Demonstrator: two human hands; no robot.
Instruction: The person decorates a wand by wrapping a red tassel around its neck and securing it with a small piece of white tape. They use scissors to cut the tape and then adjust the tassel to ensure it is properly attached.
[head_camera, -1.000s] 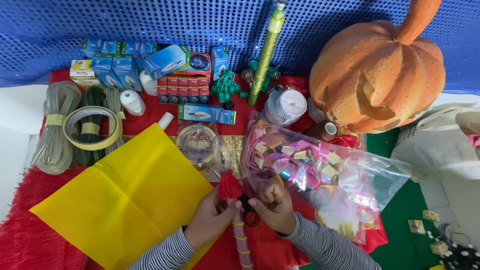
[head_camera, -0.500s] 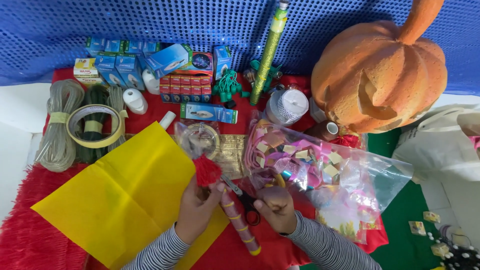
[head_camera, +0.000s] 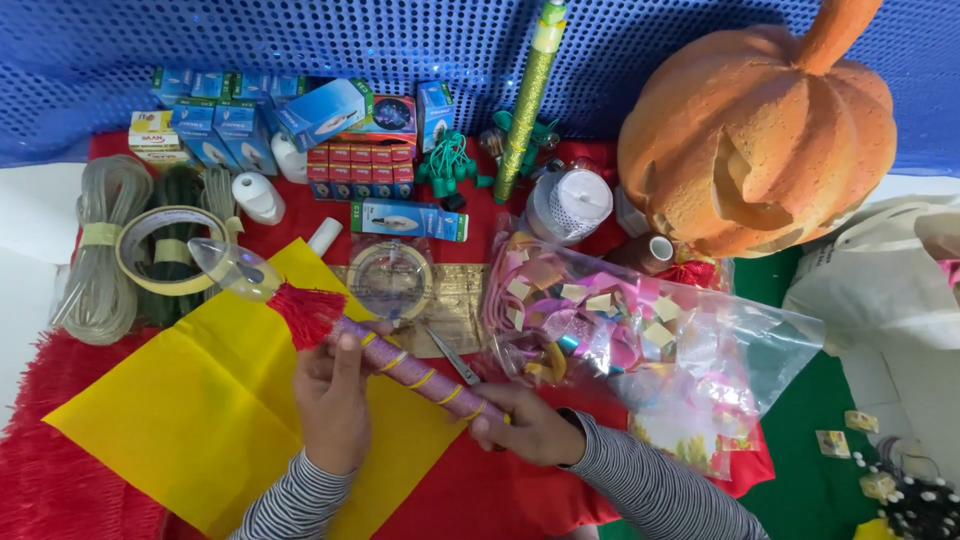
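Both hands (head_camera: 430, 400) closed — decorated stick (head_camera: 400, 362)

A blue sequinned backdrop (head_camera: 300, 40) hangs behind a table under red cloth (head_camera: 80, 490) and green cloth (head_camera: 810, 480).

Surface: red fringed cloth (head_camera: 60, 480) | 7 o'clock: yellow paper sheet (head_camera: 170, 420) | 9: tubing coil (head_camera: 100, 250), tape ring (head_camera: 165, 250) | 12: small boxes (head_camera: 360, 170) | 2: orange pumpkin (head_camera: 760, 130) | 4: clear bag of scraps (head_camera: 640, 340)

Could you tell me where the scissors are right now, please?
In the head view the scissors sit just below centre, by the right hand, blades pointing up-left between the purple stick and the clear bag.
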